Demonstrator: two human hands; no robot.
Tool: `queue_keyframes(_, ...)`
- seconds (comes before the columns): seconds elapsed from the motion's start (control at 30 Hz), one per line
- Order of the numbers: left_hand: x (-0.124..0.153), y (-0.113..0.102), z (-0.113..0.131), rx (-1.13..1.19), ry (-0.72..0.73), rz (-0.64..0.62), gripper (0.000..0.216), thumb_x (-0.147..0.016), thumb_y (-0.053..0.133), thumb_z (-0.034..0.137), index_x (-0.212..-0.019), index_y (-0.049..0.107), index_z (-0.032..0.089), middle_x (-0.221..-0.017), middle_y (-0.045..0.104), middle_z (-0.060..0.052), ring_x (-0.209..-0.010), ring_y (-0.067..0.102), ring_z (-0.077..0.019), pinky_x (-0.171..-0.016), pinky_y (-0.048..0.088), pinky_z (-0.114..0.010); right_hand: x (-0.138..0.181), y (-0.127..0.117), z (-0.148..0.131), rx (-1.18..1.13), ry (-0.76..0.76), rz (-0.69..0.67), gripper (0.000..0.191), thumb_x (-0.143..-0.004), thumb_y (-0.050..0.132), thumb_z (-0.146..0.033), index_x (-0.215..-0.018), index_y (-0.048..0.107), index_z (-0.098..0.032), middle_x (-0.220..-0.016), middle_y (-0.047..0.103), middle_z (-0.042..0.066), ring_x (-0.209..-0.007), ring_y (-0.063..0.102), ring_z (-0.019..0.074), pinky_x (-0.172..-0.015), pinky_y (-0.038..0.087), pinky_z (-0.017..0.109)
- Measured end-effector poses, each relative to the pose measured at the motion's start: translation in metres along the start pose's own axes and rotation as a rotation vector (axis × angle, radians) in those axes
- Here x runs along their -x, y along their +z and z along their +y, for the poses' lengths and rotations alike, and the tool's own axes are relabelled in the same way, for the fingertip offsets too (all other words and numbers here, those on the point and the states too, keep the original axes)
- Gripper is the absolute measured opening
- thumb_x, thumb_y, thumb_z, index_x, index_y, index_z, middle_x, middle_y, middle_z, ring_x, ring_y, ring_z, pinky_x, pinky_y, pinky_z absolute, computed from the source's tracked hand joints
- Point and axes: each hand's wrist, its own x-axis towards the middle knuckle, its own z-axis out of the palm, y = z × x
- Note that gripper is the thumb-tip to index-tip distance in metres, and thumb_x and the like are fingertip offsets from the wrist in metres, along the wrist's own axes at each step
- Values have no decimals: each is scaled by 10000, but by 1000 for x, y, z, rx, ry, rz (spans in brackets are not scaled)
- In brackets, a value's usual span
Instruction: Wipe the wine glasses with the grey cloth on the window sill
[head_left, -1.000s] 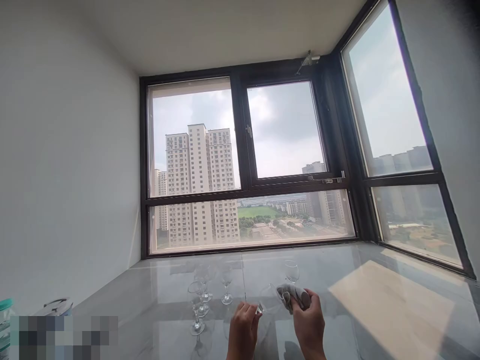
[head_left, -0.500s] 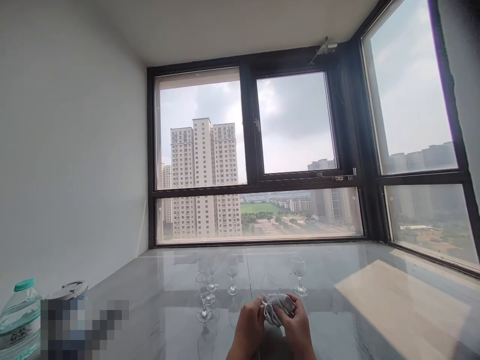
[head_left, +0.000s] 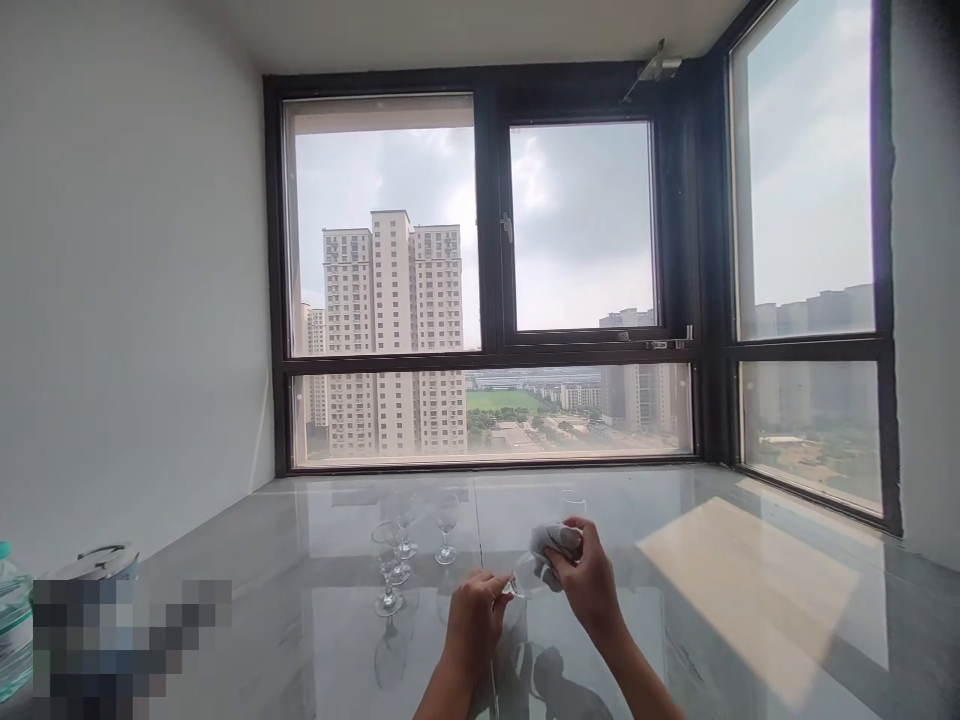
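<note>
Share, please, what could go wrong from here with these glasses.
The held glass, gripped by its stem end, could slip from the left hand and break on the glossy surface. The right hand, with its cloth, might knock the glass beyond it, though depth is hard to judge.

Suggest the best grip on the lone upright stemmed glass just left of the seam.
Probably that glass by its narrow stem, from the right: it stands upright on its foot, stem exposed below the bowl, and the clustered glasses stand to its left.
</note>
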Motion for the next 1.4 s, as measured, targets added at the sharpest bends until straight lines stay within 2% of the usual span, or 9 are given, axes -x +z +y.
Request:
queue_keyframes(0.17, 0, 1, -3, 45, -9, 72, 321, -913, 515, 174, -1071, 776, 273, -903, 747, -65, -946, 647, -252, -830, 506, -334, -6, -10, 3, 39, 36, -249, 458, -654, 700, -350, -1047, 497, -233, -664, 622, -68, -619, 585, 173, -613, 471, 296)
queue_keyframes(0.3, 2, -1, 1, 92, -20, 109, 291, -898, 506, 182, -979, 776, 256, -883, 750, -72, -928, 650, -260, -835, 511, -361, -7, -18, 3, 85, -8, -305, 393, -657, 654, -321, -1014, 508, -243, -630, 570, -92, -583, 550, 155, -584, 433, 272)
queue_keyframes(0.47, 1, 0, -1, 91, -90, 144, 235, -914, 491, 241, -836, 712, 249, -819, 735, -64, -854, 668, -247, -822, 513, -361, -11, -45, 10, 324, -153, -219, 365, -642, 585, -292, -1003, 535, -264, -638, 597, -67, -617, 583, 178, -640, 456, 292)
queue_keyframes(0.6, -2, 6, -12, 224, -144, 176, 277, -962, 423, 329, -787, 621, 246, -747, 717, -43, -776, 691, -220, -774, 521, -335, -11, -90, 40, 400, -102, -133, 383, -643, 547, -311, -1025, 546, -280, -660, 643, -40, -673, 653, 222, -687, 476, 324)
queue_keyframes(0.73, -6, 12, -18, 410, -181, 143, 198, -913, 491, 402, -862, 604, 247, -748, 725, -17, -713, 706, -194, -710, 532, -295, -7, -125, 74, 392, -4, 25, 358, -604, 577, -355, -954, 557, -281, -662, 665, -9, -676, 678, 272, -695, 494, 375)
queue_keyframes(0.83, -7, 13, -18, 474, -192, 149, 223, -825, 601, 469, -826, 602, 246, -716, 707, -4, -706, 702, -192, -716, 542, -287, -5, -133, 85, 386, 48, 131, 369, -598, 586, -388, -945, 550, -269, -695, 678, 20, -708, 684, 293, -698, 499, 392)
queue_keyframes(1.0, -8, 16, -9, 568, -214, 138, 252, -728, 702, 461, -774, 651, 219, -737, 710, -27, -726, 685, -194, -709, 552, -292, -8, -130, 84, 332, 98, 184, 367, -600, 571, -396, -937, 536, -257, -743, 690, 39, -759, 687, 297, -741, 506, 415)
queue_keyframes(1.17, -28, 41, 9, 708, -287, -6, 285, -585, 838, 393, -678, 655, 195, -733, 724, -61, -755, 685, -218, -703, 525, -302, -12, -132, 88, 295, 149, 222, 343, -596, 588, -379, -910, 531, -253, -782, 706, 54, -794, 695, 303, -745, 512, 423)
queue_keyframes(1.4, -83, 108, 46, 803, -359, -31, 422, -445, 911, 370, -740, 680, 175, -752, 744, -71, -779, 704, -256, -747, 519, -338, -13, -130, 94, 263, 157, 226, 337, -599, 598, -330, -920, 516, -268, -751, 711, 13, -778, 698, 271, -750, 520, 388)
